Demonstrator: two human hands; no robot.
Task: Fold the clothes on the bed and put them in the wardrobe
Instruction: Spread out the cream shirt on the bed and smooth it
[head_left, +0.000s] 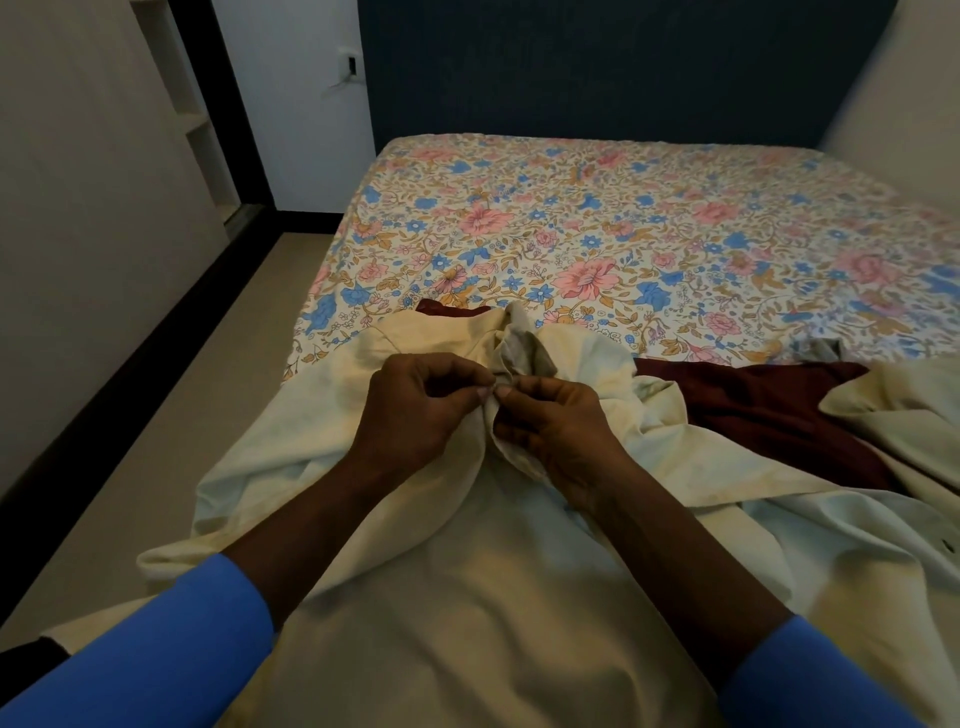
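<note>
A: Current step?
B: Judged buttoning. The left hand (421, 400) and right hand (556, 426) each pinch the cream shirt (467, 571) at its placket, centre frame, on the bed (571, 218).
A: Next?
B: Flatten, fold sleeves; maroon garment (769, 410) waits at right.

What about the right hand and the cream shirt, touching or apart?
Touching. The head view shows the right hand pinching the cream shirt near its collar.
</note>
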